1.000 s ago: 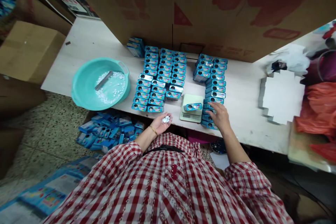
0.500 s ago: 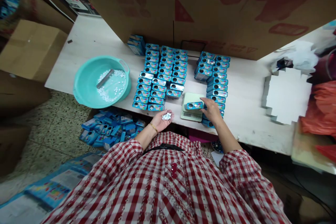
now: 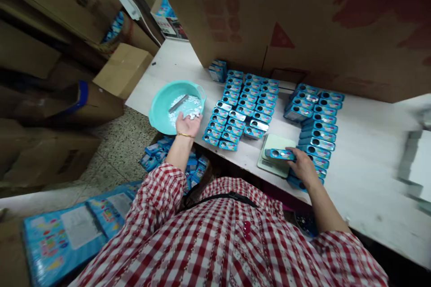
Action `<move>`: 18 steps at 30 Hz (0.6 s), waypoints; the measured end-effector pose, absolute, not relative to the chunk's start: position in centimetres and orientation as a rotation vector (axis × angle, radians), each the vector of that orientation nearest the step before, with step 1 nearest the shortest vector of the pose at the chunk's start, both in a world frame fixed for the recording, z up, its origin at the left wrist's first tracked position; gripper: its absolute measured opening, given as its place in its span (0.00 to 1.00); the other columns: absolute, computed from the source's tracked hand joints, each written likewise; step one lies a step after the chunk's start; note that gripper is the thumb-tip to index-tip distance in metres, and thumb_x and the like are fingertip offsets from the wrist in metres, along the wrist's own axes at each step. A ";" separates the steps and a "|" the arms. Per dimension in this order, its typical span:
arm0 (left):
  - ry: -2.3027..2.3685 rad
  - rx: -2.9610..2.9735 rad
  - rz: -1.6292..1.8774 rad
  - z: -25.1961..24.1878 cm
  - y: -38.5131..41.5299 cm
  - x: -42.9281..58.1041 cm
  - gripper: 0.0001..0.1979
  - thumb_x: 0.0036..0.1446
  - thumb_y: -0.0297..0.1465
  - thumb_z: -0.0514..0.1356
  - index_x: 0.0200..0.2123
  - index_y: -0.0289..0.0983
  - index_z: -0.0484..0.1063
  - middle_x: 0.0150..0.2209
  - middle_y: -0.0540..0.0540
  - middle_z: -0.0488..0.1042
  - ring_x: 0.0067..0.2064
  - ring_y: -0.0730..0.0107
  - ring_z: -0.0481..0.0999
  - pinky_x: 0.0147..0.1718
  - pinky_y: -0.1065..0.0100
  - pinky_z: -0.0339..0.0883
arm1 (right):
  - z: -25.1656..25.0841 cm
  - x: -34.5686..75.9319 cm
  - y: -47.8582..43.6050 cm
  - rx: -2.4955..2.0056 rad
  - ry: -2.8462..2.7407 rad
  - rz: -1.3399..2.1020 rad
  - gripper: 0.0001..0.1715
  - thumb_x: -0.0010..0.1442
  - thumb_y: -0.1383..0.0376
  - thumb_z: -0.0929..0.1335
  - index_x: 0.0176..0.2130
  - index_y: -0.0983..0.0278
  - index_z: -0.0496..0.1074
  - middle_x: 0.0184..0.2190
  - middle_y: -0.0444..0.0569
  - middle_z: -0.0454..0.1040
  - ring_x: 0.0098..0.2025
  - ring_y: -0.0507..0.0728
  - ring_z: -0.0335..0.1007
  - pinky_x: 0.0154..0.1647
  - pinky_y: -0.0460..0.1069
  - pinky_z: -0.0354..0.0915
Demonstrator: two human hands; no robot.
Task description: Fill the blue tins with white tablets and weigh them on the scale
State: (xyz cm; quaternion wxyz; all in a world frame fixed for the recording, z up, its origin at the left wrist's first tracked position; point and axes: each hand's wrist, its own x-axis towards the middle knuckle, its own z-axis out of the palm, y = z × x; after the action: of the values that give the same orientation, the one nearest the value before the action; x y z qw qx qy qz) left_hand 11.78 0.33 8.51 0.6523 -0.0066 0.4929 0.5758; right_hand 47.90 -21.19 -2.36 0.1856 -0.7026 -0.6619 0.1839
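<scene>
My left hand [image 3: 187, 125] is palm up at the front right rim of a turquoise basin [image 3: 160, 121], with small white pieces [image 3: 192, 115] lying in its palm near the fingers. More white pieces and a flat grey bar [image 3: 178, 103] lie inside the basin. On the right, my right hand [image 3: 301, 163] grips the end of a small blue box [image 3: 280, 154] between thumb and fingers. That box is over a pale green kitchen scale [image 3: 273, 139]; whether it rests on the plate I cannot tell. A round dark hole shows in the box's top.
Rows of blue boxes [image 3: 247, 98] stand left of the scale, and another block of them [image 3: 318, 130] stands to its right. A big cardboard carton [image 3: 242, 22] rises behind. Loose blue boxes [image 3: 161, 148] are heaped below the table's front edge.
My left hand has moved left from beside the scale to the basin, with the white pieces in it. My right hand stays on the box at the scale. The view has swung left.
</scene>
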 end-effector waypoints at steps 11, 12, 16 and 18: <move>0.882 0.097 0.654 5.6 -7.5 18.0 0.17 0.58 0.37 0.48 0.41 0.31 0.69 0.43 0.38 0.72 0.45 0.63 0.71 0.43 0.62 0.64 | 1.3 45.1 -21.1 -1.894 -1.687 0.535 0.18 0.54 0.63 0.61 0.46 0.63 0.64 0.39 0.50 0.70 0.41 0.56 0.67 0.41 0.50 0.63; 0.871 0.069 0.555 5.1 -8.6 19.6 0.17 0.58 0.37 0.48 0.40 0.31 0.69 0.41 0.38 0.72 0.44 0.64 0.72 0.42 0.63 0.65 | 2.4 44.5 -20.9 -1.875 -1.726 0.469 0.19 0.54 0.63 0.61 0.47 0.63 0.63 0.41 0.50 0.70 0.43 0.56 0.65 0.43 0.51 0.62; 0.799 -0.033 0.446 3.0 -10.8 24.7 0.19 0.58 0.39 0.46 0.38 0.31 0.70 0.33 0.42 0.74 0.32 0.69 0.73 0.35 0.66 0.66 | 7.2 40.7 -20.0 -1.858 -2.133 0.158 0.22 0.57 0.67 0.60 0.52 0.62 0.61 0.45 0.52 0.67 0.47 0.59 0.60 0.47 0.54 0.56; 0.781 -0.043 0.426 2.2 -10.9 26.2 0.20 0.58 0.39 0.47 0.37 0.31 0.71 0.28 0.43 0.74 0.28 0.72 0.72 0.32 0.70 0.65 | 8.8 38.7 -19.5 -1.802 -2.358 -0.018 0.21 0.58 0.69 0.58 0.52 0.63 0.62 0.44 0.53 0.68 0.46 0.59 0.59 0.48 0.56 0.54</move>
State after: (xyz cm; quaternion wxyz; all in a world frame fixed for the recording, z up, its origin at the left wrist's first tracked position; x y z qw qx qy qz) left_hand 26.21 -10.91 2.15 0.9024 -0.0210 0.3779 0.2060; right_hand 38.72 -19.51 8.76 0.0866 -0.6049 -0.7916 -0.0060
